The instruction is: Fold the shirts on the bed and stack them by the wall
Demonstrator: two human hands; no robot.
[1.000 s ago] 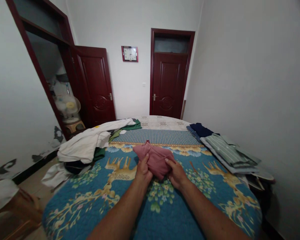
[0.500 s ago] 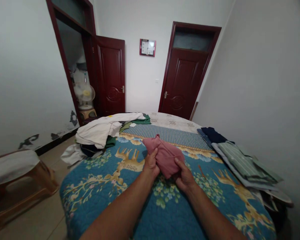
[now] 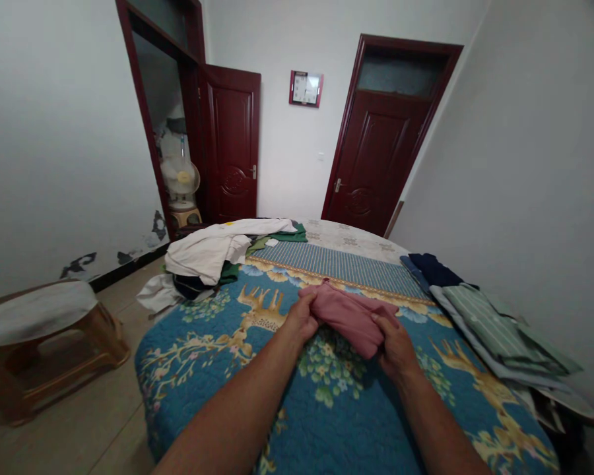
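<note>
A folded pink garment (image 3: 352, 318) lies on the blue deer-patterned bedspread (image 3: 237, 369) in front of me. My left hand (image 3: 303, 319) grips its left end, fingers curled over the edge. My right hand (image 3: 395, 344) clasps its right end from the near side. The garment sits slightly lifted and slanted between both hands, running from upper left to lower right.
A stack of folded clothes (image 3: 485, 323), striped green on top with navy behind, lies along the bed's right edge. A heap of white and green unfolded clothes (image 3: 212, 254) sits at the far left. A wooden stool (image 3: 44, 343) stands on the floor at left. Two dark red doors are at the back.
The view swung left and the bed shifted right in frame. Both hands carried the pink garment to the right and turned it, my right hand moving farther right.
</note>
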